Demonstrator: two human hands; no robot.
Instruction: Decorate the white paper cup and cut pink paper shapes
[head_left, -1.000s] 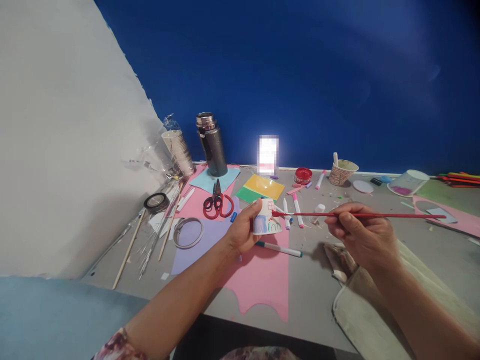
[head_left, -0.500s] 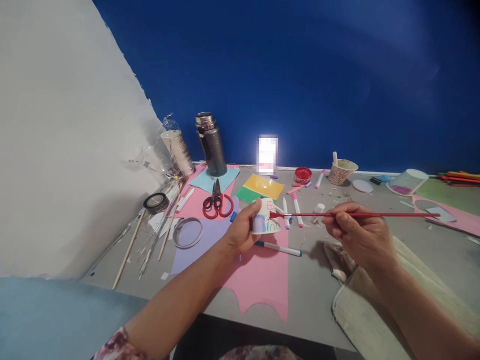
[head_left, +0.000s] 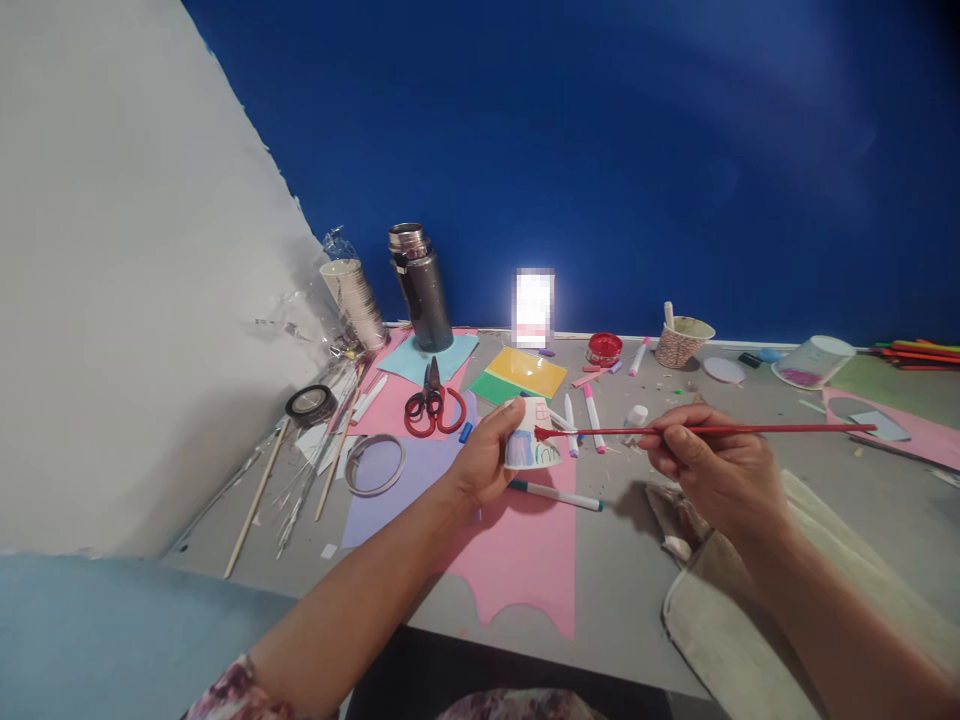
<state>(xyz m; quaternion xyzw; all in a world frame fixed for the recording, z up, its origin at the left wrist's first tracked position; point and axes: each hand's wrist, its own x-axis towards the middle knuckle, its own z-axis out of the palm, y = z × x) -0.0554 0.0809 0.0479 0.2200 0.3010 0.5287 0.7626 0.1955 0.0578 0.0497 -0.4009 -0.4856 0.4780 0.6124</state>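
A white paper cup (head_left: 534,452) is upside down in my left hand (head_left: 487,455), which grips its left side. Drawn on the cup are a red window, blue patches and dark green arches. My right hand (head_left: 705,460) pinches a long red paintbrush (head_left: 772,429), held level. Its red bristle end is at the cup's side, over the blue patch, seemingly touching it. Beneath the cup, a green-ended marker (head_left: 559,496) lies on a pink sheet (head_left: 525,570). Several more markers (head_left: 594,420) and a small clear container (head_left: 636,418) lie just behind.
Red-handled scissors (head_left: 431,405), a tape roll (head_left: 375,465) and wooden sticks (head_left: 256,500) lie to the left. A dark flask (head_left: 424,295) and stacked paper cups (head_left: 356,300) stand at the back. A red tin (head_left: 604,349) and a patterned cup (head_left: 682,345) stand behind. Cloth (head_left: 780,600) lies under my right forearm.
The brush tip has shifted slightly left across the cup's side. Both hands keep their grips, and the cup stays almost in place.
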